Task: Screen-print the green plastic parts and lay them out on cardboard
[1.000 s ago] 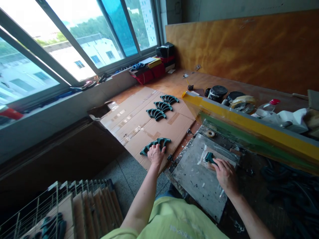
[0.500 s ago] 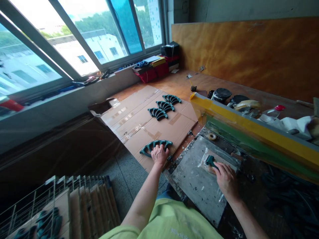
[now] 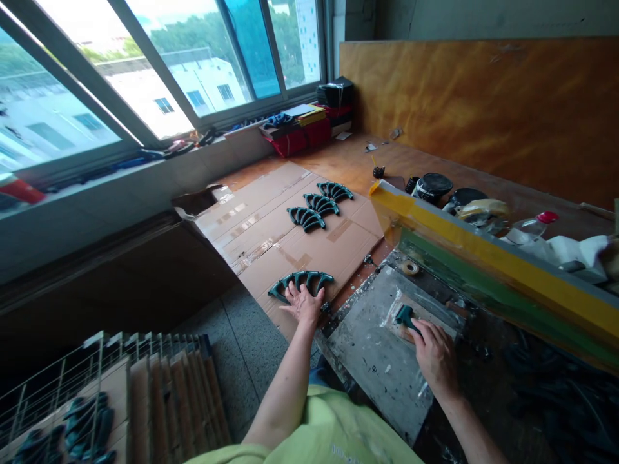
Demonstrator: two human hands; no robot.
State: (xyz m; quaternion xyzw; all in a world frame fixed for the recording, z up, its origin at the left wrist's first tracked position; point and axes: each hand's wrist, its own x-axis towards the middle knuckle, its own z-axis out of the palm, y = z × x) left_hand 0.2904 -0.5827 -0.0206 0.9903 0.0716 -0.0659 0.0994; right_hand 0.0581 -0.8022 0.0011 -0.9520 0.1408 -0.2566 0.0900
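Note:
My left hand [image 3: 302, 303] lies flat with fingers spread on a fan-shaped row of dark green plastic parts [image 3: 300, 281] near the front edge of a cardboard sheet [image 3: 271, 235]. My right hand [image 3: 434, 354] rests on a paint-stained grey plate [image 3: 372, 348], its fingers closed on one dark green part [image 3: 404, 316] lying on a small wooden block. Three more groups of the green parts [image 3: 316, 205] sit farther back on the cardboard.
A raised yellow-and-green screen frame [image 3: 483, 258] slants over the plate's right side. Behind it stand black ink tins [image 3: 431, 187], a bottle and rags. A wire rack [image 3: 106, 399] with cardboard dividers and green parts stands at lower left. Windows run along the left.
My left hand has opened flat over the nearest row of green parts. The right hand has stayed on the part on the plate. The view has shifted slightly.

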